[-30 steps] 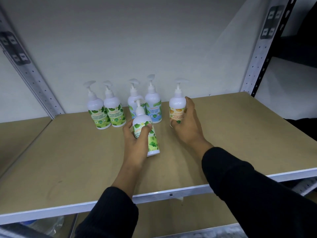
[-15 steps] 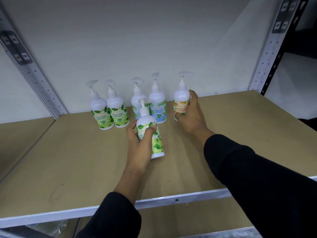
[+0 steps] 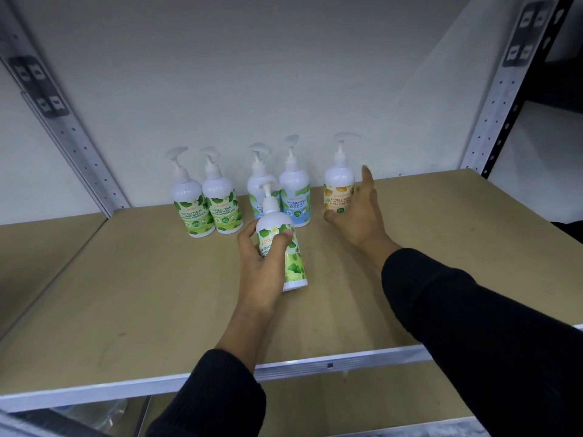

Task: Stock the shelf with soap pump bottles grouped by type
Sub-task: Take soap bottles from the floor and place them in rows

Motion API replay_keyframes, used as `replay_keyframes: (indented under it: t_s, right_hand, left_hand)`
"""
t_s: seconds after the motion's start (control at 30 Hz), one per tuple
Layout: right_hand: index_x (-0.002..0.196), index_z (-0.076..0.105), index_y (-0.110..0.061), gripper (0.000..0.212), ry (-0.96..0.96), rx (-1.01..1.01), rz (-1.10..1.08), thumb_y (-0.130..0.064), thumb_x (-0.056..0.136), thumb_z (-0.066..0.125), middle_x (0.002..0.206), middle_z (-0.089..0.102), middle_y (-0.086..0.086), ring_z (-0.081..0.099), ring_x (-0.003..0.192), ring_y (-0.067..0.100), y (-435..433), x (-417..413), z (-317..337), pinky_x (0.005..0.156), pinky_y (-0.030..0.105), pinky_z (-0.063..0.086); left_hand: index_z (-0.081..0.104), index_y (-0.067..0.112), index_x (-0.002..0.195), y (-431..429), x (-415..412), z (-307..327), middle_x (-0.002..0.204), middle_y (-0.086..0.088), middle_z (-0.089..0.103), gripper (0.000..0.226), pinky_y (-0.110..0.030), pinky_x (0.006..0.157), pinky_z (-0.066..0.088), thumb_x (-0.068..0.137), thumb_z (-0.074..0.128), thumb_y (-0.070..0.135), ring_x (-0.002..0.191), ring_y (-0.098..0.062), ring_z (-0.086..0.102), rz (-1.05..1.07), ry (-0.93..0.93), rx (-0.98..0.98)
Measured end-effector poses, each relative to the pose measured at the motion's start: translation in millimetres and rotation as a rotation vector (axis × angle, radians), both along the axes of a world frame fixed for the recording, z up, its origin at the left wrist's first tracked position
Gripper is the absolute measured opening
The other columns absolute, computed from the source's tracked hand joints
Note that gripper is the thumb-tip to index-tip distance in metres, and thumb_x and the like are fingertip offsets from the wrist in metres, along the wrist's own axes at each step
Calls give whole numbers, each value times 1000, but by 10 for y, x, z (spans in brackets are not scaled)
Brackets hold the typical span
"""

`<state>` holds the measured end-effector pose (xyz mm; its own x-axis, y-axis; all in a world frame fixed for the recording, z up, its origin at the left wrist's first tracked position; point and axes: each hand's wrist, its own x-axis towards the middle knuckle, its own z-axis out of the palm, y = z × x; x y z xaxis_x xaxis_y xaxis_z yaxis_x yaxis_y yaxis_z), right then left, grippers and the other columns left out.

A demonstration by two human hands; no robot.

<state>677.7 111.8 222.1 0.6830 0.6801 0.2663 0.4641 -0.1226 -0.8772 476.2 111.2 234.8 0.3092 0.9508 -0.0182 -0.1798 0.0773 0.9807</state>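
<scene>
We find five bottles upright along the back of the shelf [image 3: 126,279]. A green pair [image 3: 189,209] stands touching on the left and a blue pair [image 3: 295,200] side by side in the middle. One orange bottle [image 3: 340,190] stands to the right, a little apart from the blue pair. Grouping by type holds so far.

The left grip [image 3: 262,260] is curled round a third green bottle [image 3: 279,247]. This bottle tilts with its pump toward the back wall, in front of the blue pair (we cannot tell whether its base rests on the shelf). The right grip [image 3: 356,212] is spread, fingers straight, just beside the orange bottle. We cannot confirm contact.

We judge the task partly done. One step is plainly left: set the third green bottle upright beside the green pair on the left, not among the blue ones. Whether more bottles wait outside the view, we cannot tell.
</scene>
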Motion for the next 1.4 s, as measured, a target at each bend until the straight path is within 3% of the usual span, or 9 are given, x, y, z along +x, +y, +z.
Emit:
replay_keyframes:
  t_s: [0.1, 0.23, 0.33, 0.5, 0.67, 0.8, 0.9, 1.17, 1.4]
  right_hand:
    - [158, 6, -22, 112, 73, -12, -125, -26, 75, 81, 146, 29, 9, 40, 132, 23, -173, -209, 30, 97, 30, 39]
    - [136, 50, -19, 59, -39, -84, -159, -29, 81, 69, 129, 40, 2, 41, 128, 26, -401, -581, -28, 100, 33, 41]
    - [119, 64, -20, 35, -131, -188, -55, -31, 86, 65, 123, 47, 3, 41, 124, 25, -449, -879, -27, 96, 29, 36]
    - [115, 69, -23, 32, -295, -318, 114, -37, 88, 60, 119, 52, 4, 41, 118, 28, -344, -1463, -44, 101, 33, 37]
    - [114, 69, -27, 32, -481, -341, 218, -44, 89, 59, 117, 55, 2, 44, 111, 27, -206, -1866, -74, 101, 35, 38]
    - [117, 68, -28, 34, -567, -348, 243, -45, 89, 58, 118, 53, 0, 43, 112, 25, -84, -2026, -81, 102, 36, 38]
    - [118, 67, -28, 35, -607, -364, 238, -46, 90, 56, 117, 52, 1, 43, 112, 25, -43, -2040, -112, 101, 38, 40]
    - [118, 66, -26, 34, -621, -385, 219, -45, 93, 54, 119, 53, 4, 43, 112, 26, -39, -2066, -104, 98, 37, 40]
    - [119, 66, -26, 34, -617, -400, 222, -44, 93, 54, 119, 52, 4, 42, 112, 27, -43, -2089, -90, 99, 37, 39]
  left_hand:
    - [46, 38, 121, -26, -75, 43, 113, -14, 68, 56, -57, 79, 59, 71, 72, 36, 94, -40, 70, -16, -5, 1]
    - [42, 33, 127, -42, -269, 76, 101, -3, 65, 58, -28, 59, 58, 81, 74, 20, 75, -15, 68, -25, 32, 57]
    - [43, 34, 130, -49, -462, 125, 99, -1, 67, 56, -29, 60, 57, 86, 71, 14, 72, -11, 68, -6, 46, 80]
    - [46, 38, 132, -5, -872, 182, 98, 1, 65, 62, -40, 76, 62, 83, 77, 15, 78, -10, 70, 86, 104, 208]
    - [45, 34, 130, 122, -1258, 183, 102, 15, 61, 60, -8, 65, 49, 85, 76, 11, 76, 13, 62, 192, 128, 349]
    - [45, 36, 135, 267, -1508, 121, 116, 11, 63, 63, -12, 77, 51, 84, 78, 21, 93, 9, 62, 265, 191, 416]
    - [44, 31, 134, 333, -1629, 68, 114, 16, 59, 64, -5, 74, 45, 83, 79, 14, 92, 16, 58, 267, 210, 452]
    - [43, 28, 130, 302, -1703, -88, 119, 22, 56, 69, -12, 85, 49, 77, 85, 15, 101, 10, 57, 247, 209, 434]
    - [41, 24, 115, 370, -1773, -289, 120, 0, 56, 68, -32, 86, 56, 67, 89, 18, 100, -8, 63, 250, 366, 347]
